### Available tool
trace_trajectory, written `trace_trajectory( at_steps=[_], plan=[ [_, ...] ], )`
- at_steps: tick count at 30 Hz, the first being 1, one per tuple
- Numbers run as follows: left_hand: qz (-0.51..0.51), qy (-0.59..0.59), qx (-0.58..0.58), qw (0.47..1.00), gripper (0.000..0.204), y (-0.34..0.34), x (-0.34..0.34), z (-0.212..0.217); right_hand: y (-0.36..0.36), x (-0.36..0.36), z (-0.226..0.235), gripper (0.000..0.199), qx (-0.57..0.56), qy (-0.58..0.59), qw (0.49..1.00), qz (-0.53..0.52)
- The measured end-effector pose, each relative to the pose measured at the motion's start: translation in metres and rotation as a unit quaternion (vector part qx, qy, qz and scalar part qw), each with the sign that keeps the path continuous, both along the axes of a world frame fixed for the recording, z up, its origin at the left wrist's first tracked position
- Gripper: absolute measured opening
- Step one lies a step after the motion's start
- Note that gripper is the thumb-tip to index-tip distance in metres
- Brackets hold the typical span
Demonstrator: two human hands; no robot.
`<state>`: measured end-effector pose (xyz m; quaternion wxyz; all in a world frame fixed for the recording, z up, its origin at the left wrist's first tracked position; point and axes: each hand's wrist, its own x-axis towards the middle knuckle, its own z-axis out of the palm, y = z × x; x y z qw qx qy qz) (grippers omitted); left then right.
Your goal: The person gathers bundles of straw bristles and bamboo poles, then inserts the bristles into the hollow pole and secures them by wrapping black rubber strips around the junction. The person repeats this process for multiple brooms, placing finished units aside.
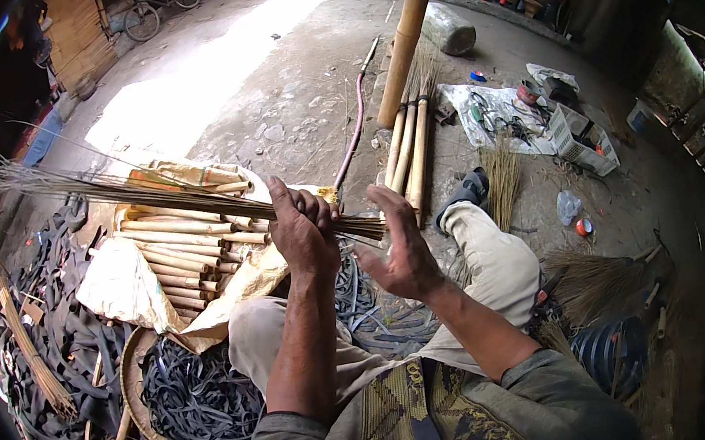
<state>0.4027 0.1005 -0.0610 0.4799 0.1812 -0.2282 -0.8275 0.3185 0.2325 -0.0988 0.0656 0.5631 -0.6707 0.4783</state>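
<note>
A long bundle of thin broom sticks [175,194] lies across in front of me, its wispy tips fanning out to the left and its cut ends to the right. My left hand [303,235] is closed round the bundle near those cut ends. My right hand [406,253] is open beside them, palm turned toward the ends and thumb apart from the fingers. Whether the palm touches the sticks I cannot tell. Below the bundle, several short bamboo tubes [187,251] lie piled on a woven sack [120,282].
A round basket [132,373] of black rubber strips [198,400] stands by my left knee. Beyond my right foot, finished stick brooms with bamboo handles [414,145] lie by a slanted bamboo post [409,43]. A white plastic crate [578,141] and loose broom sticks [503,182] are at right.
</note>
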Motion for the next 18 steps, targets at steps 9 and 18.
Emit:
trace_trajectory(
  at_steps=[9, 18],
  plan=[
    [-0.088, -0.002, -0.126, 0.988, 0.044, -0.004, 0.037, 0.023, -0.028, 0.018, 0.031, 0.028, 0.128, -0.09, 0.977, 0.143],
    [-0.145, -0.188, -0.3, 0.924, 0.043, -0.042, 0.074, 0.016, -0.057, 0.042, 0.005, 0.035, 0.17, -0.194, 0.96, 0.113]
  ],
)
